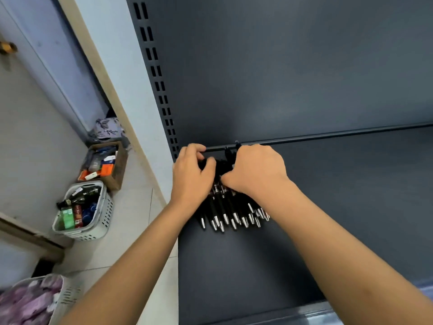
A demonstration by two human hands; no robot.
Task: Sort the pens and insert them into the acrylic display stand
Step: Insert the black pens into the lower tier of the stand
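Black pens (228,211) clasped by left hand (191,175) and right hand (256,171); basket (106,215) holds bottles (80,195).

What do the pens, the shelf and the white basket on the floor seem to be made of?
The pens: probably glossy black plastic barrels, with shiny silver tips that may be metal. The shelf: likely painted metal, matte dark grey. The basket: looks like white plastic, with perforated walls.

both hands (191,171) (256,170) around black pens (230,211) on dark shelf (339,207)
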